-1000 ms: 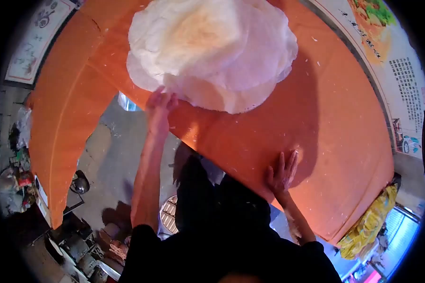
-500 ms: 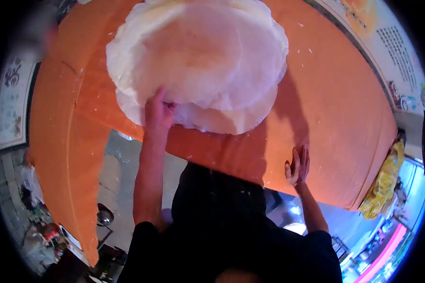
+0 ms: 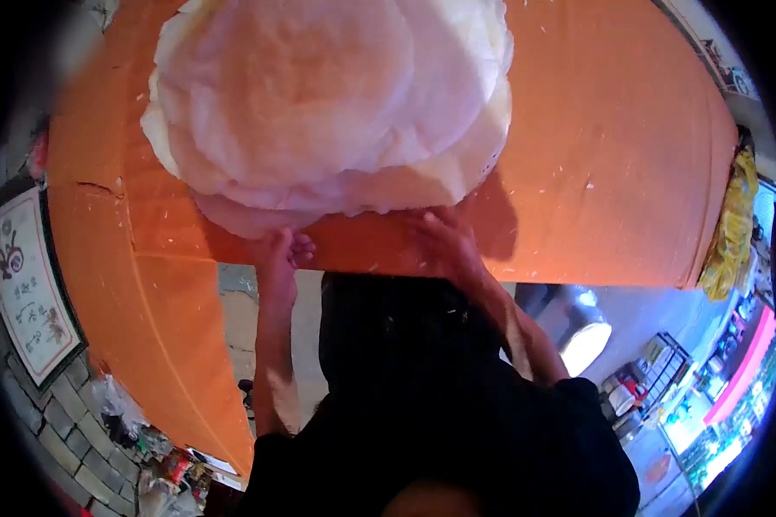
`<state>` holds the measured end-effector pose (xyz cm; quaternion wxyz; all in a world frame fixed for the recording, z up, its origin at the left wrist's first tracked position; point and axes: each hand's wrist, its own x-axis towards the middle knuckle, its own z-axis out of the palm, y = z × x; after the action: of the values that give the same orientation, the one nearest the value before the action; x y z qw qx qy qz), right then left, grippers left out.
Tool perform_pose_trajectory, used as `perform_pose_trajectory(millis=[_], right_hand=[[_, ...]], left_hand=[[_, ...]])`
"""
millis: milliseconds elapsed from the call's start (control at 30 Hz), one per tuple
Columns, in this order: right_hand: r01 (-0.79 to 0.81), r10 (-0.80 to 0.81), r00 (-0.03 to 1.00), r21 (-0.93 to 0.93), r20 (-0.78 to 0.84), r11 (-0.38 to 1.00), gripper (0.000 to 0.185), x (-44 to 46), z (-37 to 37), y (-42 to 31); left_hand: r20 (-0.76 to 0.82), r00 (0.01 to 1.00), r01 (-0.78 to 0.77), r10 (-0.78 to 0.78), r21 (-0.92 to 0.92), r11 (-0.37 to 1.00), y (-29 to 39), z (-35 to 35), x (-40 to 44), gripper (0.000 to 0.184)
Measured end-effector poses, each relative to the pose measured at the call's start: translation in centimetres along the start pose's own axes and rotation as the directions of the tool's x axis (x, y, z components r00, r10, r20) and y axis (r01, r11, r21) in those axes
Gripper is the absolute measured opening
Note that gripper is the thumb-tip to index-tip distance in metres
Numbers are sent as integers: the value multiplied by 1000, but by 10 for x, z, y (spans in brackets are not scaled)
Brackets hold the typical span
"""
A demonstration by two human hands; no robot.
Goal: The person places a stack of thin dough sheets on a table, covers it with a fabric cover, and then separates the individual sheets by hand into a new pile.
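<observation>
A stack of large, thin, pale round flatbreads point(image 3: 310, 103) lies on an orange-covered table, its sheets overlapping with wavy edges. At the stack's near left edge is my left hand point(image 3: 283, 257), fingers curled and thumb pressed against the rim of a low sheet that droops toward me. My right hand point(image 3: 448, 246) rests by the near right edge of the stack, fingers apart and partly in shadow. Its fingertips come close to the flatbread edge; whether they touch it I cannot tell.
The orange table cover point(image 3: 603, 172) carries small pale crumbs and ends just before my body. Yellow plastic point(image 3: 729, 228) hangs at the right end. A framed sign point(image 3: 34, 284) and bagged clutter point(image 3: 121, 405) are on the left. A wire rack point(image 3: 664, 366) stands lower right.
My left hand has come down from the top of the stack to its near edge. My right hand has moved left, from the bare table to beside the stack. The view has shifted.
</observation>
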<state>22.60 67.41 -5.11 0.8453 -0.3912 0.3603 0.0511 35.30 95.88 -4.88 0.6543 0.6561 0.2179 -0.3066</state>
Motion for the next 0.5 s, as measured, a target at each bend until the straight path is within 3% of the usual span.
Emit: perform_pose_trajectory(millis=[67, 167, 267, 333, 400, 467, 500], right_hand=[[33, -22, 999, 440, -30, 897, 39, 9, 22, 8], [-30, 3, 999, 499, 53, 866, 47, 10, 30, 10], [69, -110, 991, 419, 74, 905, 42, 11, 38, 9], [174, -173, 985, 163, -21, 971, 44, 17, 48, 12], [155, -149, 988, 223, -40, 963, 45, 19, 55, 12], [-3, -29, 999, 582, 46, 813, 45, 19, 59, 11], [-6, -42, 997, 581, 69, 814, 45, 21, 61, 12]], left_hand=[[68, 998, 14, -17, 44, 999, -3, 1, -19, 21], [199, 976, 78, -94, 82, 994, -10, -8, -24, 21], [314, 937, 129, -156, 106, 986, -18, -10, -21, 21], [364, 914, 148, -182, 119, 982, -22, -15, -23, 21], [403, 896, 153, -186, 112, 982, -23, -14, -21, 22], [397, 896, 169, -197, 106, 980, -20, -7, -23, 22], [393, 895, 183, -210, 106, 977, -20, -4, -26, 22]])
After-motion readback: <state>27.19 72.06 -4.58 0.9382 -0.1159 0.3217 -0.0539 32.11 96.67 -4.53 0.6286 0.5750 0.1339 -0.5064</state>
